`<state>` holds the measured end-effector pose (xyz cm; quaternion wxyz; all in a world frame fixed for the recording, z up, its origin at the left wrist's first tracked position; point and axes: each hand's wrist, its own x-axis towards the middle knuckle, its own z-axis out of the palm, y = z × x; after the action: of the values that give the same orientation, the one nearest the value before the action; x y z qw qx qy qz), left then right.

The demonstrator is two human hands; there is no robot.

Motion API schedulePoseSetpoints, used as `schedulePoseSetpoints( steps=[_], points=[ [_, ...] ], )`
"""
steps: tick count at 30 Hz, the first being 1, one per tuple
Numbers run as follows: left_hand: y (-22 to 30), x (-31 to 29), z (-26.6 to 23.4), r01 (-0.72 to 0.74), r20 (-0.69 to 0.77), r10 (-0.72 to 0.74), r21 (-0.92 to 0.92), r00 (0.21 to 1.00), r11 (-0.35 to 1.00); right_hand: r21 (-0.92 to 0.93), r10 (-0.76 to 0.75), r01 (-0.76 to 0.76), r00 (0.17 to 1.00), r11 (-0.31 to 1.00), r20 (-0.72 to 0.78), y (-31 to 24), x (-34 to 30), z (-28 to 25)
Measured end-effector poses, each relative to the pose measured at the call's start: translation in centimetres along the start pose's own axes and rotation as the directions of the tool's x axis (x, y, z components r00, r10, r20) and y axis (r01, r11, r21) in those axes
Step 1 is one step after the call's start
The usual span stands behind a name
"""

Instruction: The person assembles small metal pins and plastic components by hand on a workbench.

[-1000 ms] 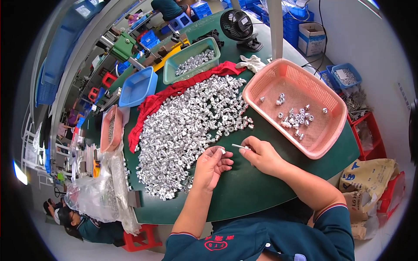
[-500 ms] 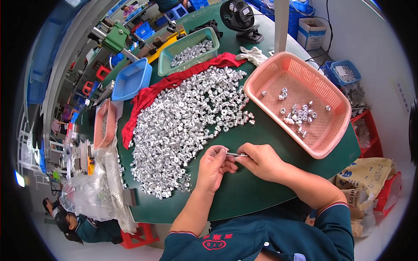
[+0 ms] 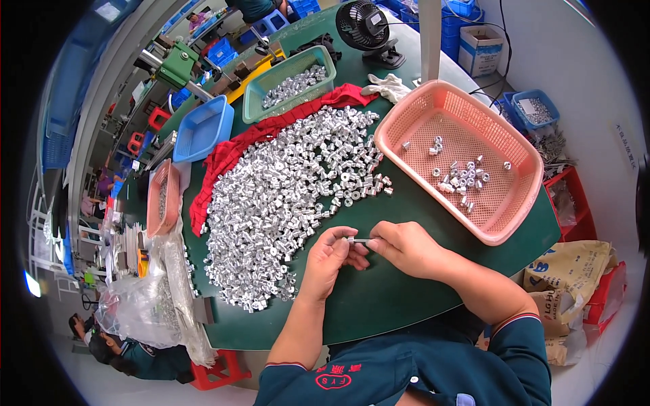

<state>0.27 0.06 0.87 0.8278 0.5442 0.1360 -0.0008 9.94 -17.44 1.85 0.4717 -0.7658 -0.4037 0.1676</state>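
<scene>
My left hand (image 3: 330, 256) and my right hand (image 3: 404, 246) meet over the green table (image 3: 379, 298), just in front of a big heap of small silver metal parts (image 3: 284, 196). My right hand grips a thin metal pin (image 3: 359, 240). My left hand pinches a small silver part at the pin's left tip. A pink mesh basket (image 3: 406, 122) to the right holds several of the same silver parts (image 3: 460, 176).
A red cloth (image 3: 230, 152) lies under the heap's far edge. Behind it stand a green basket of parts (image 3: 254, 95), a blue tray (image 3: 203, 128) and a black fan (image 3: 369, 27). A narrow pink tray (image 3: 162, 196) and plastic bags (image 3: 149, 298) sit at the left. Another person (image 3: 122, 352) sits at the lower left.
My hands have come together; the left hand now holds a part against the tip of the pin in my right hand. The view has shifted slightly.
</scene>
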Motion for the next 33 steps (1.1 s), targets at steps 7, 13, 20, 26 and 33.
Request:
schedulePoseSetpoints(
  steps=[7,13,20,26,33],
  points=[
    [-0.5,-0.5,-0.2,-0.18,0.033,0.198,0.577,0.98,0.797,0.056,0.019,-0.021,0.999,0.998,0.038,0.1,0.1,0.6],
    [-0.9,-0.6,0.4,-0.057,-0.02,0.076,0.481,0.997,0.875,-0.085,-0.143,0.143,0.99,0.986,0.006,0.3,-0.3,1.5],
    [0.7,-0.4,-0.2,0.004,-0.068,0.021,0.347,0.997,0.938,0.044,-0.092,0.094,0.995,0.995,-0.044,0.5,0.0,0.9],
    [2.2,0.4,-1.5,-0.072,-0.281,0.083,0.051,0.956,0.996,0.183,0.149,-0.134,0.986,0.974,-0.074,0.1,0.5,0.4],
    [3.1,1.8,-2.2,-0.003,-0.188,0.439,0.918,0.879,0.398,0.206,0.126,-0.107,0.989,0.973,-0.08,-0.1,0.3,1.0]
  ],
)
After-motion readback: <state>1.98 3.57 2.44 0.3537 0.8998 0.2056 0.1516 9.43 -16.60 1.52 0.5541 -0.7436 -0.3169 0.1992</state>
